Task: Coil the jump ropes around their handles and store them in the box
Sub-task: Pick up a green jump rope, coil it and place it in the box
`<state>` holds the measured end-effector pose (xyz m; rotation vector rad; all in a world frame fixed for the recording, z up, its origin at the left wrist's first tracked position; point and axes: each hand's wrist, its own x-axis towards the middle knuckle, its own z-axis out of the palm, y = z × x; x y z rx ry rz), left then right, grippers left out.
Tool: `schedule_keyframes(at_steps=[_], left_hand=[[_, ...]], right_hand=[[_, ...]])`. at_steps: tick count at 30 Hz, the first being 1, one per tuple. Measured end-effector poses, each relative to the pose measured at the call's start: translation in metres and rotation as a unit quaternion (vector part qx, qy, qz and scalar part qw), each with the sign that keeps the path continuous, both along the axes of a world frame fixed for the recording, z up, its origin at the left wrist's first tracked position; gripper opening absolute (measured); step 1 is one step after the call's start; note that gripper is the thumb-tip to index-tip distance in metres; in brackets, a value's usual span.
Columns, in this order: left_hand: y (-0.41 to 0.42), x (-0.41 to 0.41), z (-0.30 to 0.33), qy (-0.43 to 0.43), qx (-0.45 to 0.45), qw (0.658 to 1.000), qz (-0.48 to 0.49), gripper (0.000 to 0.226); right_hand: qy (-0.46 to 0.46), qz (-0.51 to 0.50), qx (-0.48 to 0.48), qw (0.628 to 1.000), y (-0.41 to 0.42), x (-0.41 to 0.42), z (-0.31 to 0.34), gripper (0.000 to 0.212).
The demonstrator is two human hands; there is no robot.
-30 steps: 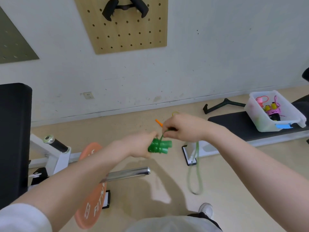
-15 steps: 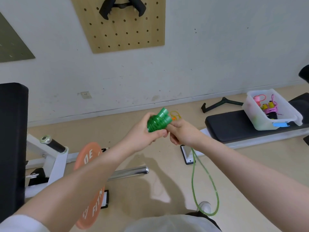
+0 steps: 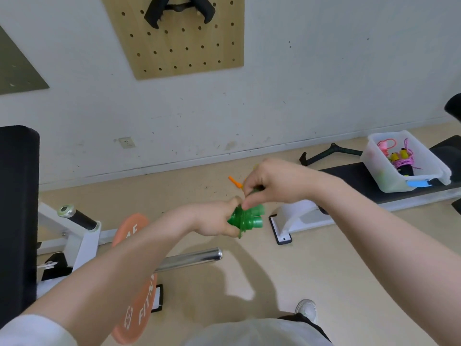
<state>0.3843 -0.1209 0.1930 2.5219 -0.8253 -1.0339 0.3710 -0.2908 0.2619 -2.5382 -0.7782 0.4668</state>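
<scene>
Green jump rope (image 3: 247, 218) handles sit gripped in the left hand (image 3: 215, 221); right hand (image 3: 272, 182) fingers pinch its cord above.

Tan floor (image 3: 311, 270) carries a white-framed black bench (image 3: 349, 174), right side. On the bench pad sits a translucent white box (image 3: 381, 181). Orange piece (image 3: 234, 182) lies on the floor near the wall. Left: chrome barbell (image 3: 192, 258) with an orange weight plate (image 3: 139, 308), a white rack frame (image 3: 82, 243). A white shoe (image 3: 305, 309) stands at bottom.
</scene>
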Motion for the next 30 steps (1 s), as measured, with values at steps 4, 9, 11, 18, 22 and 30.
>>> schedule_keyframes(at_steps=[4, 9, 11, 18, 22, 30], left_hand=[[-0.01, -0.018, 0.028, -0.065, -0.117, 0.991, -0.019, 0.063], [-0.008, -0.016, 0.045, -0.119, -0.231, 0.962, 0.086, 0.091], [-0.008, -0.014, 0.051, -0.027, -0.314, 0.94, 0.128, 0.082], [-0.009, 0.013, 0.041, -0.12, -0.262, 0.903, 0.319, 0.048], [-0.017, 0.011, 0.038, -0.191, -0.165, 0.935, 0.251, 0.049], [-0.019, 0.016, 0.055, -0.076, 0.02, 0.992, 0.1, 0.064]], right_hand=[[0.064, -0.127, 0.209, 0.968, -0.025, 0.018, -0.015, 0.017], [0.096, -0.203, 0.343, 0.912, -0.018, 0.01, -0.045, 0.024], [0.037, -0.198, 0.272, 0.941, -0.004, 0.005, -0.055, 0.031], [-0.149, -0.162, 0.045, 0.974, 0.024, -0.014, -0.052, 0.022], [-0.166, -0.18, -0.08, 0.966, 0.025, -0.017, -0.04, 0.015], [-0.151, -0.133, -0.148, 0.968, 0.014, -0.01, -0.029, 0.069]])
